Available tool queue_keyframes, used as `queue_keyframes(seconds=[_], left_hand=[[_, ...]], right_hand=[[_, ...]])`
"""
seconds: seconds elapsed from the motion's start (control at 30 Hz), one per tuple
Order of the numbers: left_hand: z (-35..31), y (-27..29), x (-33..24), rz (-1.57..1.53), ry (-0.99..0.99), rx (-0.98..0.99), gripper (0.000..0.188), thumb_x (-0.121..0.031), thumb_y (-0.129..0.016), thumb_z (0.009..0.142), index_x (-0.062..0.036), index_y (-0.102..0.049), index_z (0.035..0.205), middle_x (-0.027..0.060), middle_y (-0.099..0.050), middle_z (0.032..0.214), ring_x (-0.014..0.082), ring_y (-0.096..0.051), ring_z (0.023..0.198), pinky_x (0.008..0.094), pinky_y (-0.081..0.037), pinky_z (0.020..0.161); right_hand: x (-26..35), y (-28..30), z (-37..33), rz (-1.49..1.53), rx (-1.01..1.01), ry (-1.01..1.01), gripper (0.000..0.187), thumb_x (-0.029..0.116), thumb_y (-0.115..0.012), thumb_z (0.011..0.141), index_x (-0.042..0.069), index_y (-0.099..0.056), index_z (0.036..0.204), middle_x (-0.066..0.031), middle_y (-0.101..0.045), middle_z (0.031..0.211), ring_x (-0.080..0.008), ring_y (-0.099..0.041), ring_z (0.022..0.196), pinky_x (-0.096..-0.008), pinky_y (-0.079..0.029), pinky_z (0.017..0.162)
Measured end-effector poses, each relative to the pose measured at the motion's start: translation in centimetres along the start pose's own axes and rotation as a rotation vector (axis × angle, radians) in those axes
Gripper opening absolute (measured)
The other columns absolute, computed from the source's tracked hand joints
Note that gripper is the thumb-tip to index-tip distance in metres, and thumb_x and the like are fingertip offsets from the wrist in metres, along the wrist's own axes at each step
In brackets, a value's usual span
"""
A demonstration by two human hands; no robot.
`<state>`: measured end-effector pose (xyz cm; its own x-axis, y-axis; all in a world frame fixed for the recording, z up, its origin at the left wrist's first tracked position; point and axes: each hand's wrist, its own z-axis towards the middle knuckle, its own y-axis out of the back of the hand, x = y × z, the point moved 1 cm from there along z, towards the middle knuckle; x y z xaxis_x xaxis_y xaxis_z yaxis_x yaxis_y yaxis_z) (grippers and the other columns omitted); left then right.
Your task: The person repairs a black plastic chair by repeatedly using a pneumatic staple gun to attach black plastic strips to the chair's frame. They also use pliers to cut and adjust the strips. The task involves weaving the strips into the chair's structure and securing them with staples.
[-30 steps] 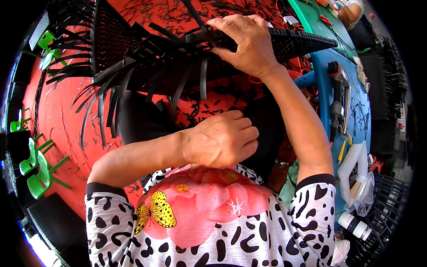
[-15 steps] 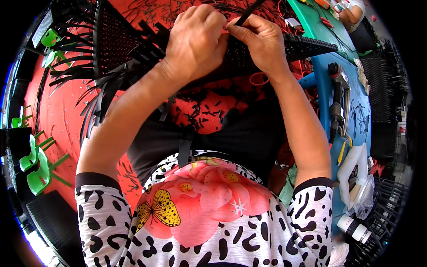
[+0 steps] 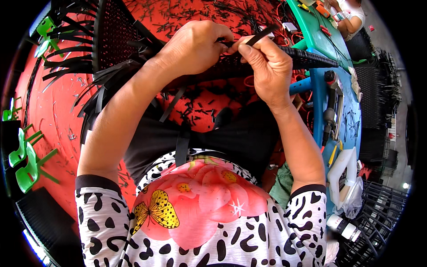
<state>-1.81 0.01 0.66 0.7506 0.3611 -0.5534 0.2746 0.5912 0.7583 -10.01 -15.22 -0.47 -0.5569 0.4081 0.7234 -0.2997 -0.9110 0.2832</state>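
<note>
A black woven panel (image 3: pixel 116 41) stands across the space before me, with many loose flat strips sticking out along its left side. Its wrapped edge (image 3: pixel 313 61) runs out to the right. My left hand (image 3: pixel 195 46) is closed at the top of the weave, fingertips curled onto the black strip near the edge. Thumb and fingers of my right hand (image 3: pixel 268 66) pinch the same strip (image 3: pixel 261 35), whose free end points up to the right. Between the two hands a short piece of it shows. The fingers partly hide where it meets the panel.
Black offcuts litter the red floor (image 3: pixel 58 147). On my right, a blue table (image 3: pixel 321 107) bears a power tool (image 3: pixel 331 102) and a white frame-like piece (image 3: pixel 342 175); a green table (image 3: pixel 307 26) adjoins it. Small green chairs (image 3: pixel 27 171) stand left. Another person (image 3: pixel 349 20) sits far right.
Both hands have come down a little in view, the right also slightly rightward. The strip's free end now leans farther to the right. The view itself has shifted.
</note>
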Motion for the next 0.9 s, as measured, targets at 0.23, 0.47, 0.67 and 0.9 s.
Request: queue_keyframes(seconds=[0.23, 0.47, 0.67, 0.9], left_hand=[[-0.2, -0.2, -0.7, -0.027, 0.088, -0.132, 0.024, -0.010, -0.067, 0.074, -0.0019, -0.066, 0.097, 0.0162, -0.066, 0.078, 0.0302, -0.066, 0.072, 0.0354, -0.051, 0.065], [-0.6, -0.5, -0.5, -0.046, 0.079, -0.149, 0.017, -0.010, -0.066, 0.073, -0.0007, -0.064, 0.087, 0.0154, -0.062, 0.068, 0.0309, -0.063, 0.065, 0.0384, -0.048, 0.062], [-1.4, -0.5, -1.6, -0.072, 0.138, -0.163, 0.018, -0.009, -0.069, 0.069, 0.0009, -0.059, 0.081, 0.0157, -0.061, 0.072, 0.0323, -0.061, 0.067, 0.0385, -0.047, 0.063], [-1.5, -1.2, -1.4, -0.006, 0.016, -0.323, 0.020, -0.005, -0.071, 0.066, 0.0014, -0.054, 0.074, 0.0147, -0.056, 0.071, 0.0334, -0.058, 0.067, 0.0397, -0.045, 0.061]], right_hand=[[1.2, -0.9, -0.1, 0.139, -0.073, -0.167, 0.019, 0.007, -0.060, 0.091, 0.001, -0.056, 0.073, -0.0012, -0.061, 0.066, -0.0045, -0.049, 0.059, -0.0201, -0.041, 0.055], [3.4, 0.4, 1.0, 0.119, 0.007, -0.179, 0.026, 0.007, -0.060, 0.090, 0.001, -0.051, 0.067, -0.0032, -0.061, 0.063, -0.0053, -0.049, 0.056, -0.0208, -0.040, 0.053], [3.2, 0.7, 3.8, -0.167, 0.176, -0.194, 0.022, 0.012, -0.055, 0.092, -0.001, -0.061, 0.075, -0.0045, -0.064, 0.070, -0.0066, -0.053, 0.062, -0.0222, -0.043, 0.061], [0.7, -0.5, 7.5, -0.391, 0.212, -0.059, 0.029, 0.010, -0.063, 0.083, 0.001, -0.044, 0.064, -0.0086, -0.037, 0.054, -0.0083, -0.040, 0.053, -0.0311, -0.034, 0.048]])
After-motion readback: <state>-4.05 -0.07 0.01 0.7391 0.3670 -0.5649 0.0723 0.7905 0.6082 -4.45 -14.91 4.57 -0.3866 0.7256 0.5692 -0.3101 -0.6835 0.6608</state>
